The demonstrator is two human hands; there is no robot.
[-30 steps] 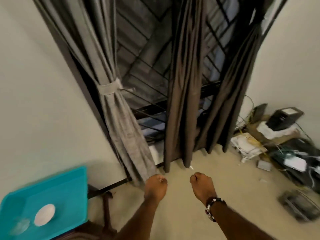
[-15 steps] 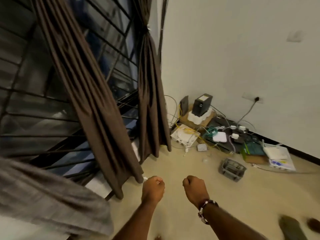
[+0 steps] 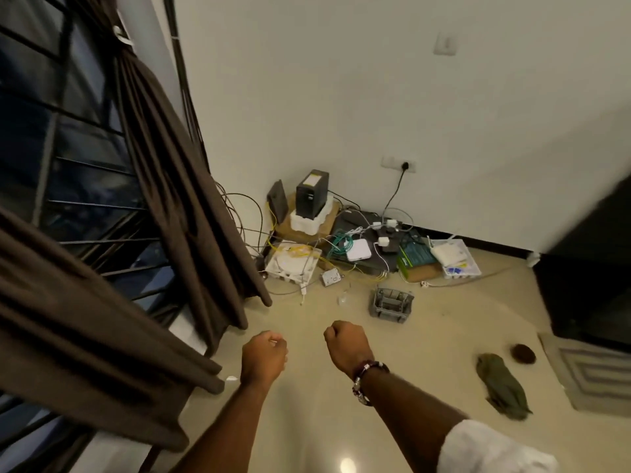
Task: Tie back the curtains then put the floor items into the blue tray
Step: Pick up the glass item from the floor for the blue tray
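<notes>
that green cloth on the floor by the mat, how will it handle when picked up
The green cloth lies crumpled and flat, so it will likely be floppy, drape from the fingers, and feel light. It probably won't roll, unlike the round brown thing beside it.

You are looking at brown curtains (image 3: 177,186) of matt woven cloth, a floor (image 3: 341,421) of smooth glossy tile catching a light spot, a crumpled green cloth (image 3: 502,387), a grey plastic basket (image 3: 391,303), and a beaded bracelet (image 3: 365,377).
</notes>
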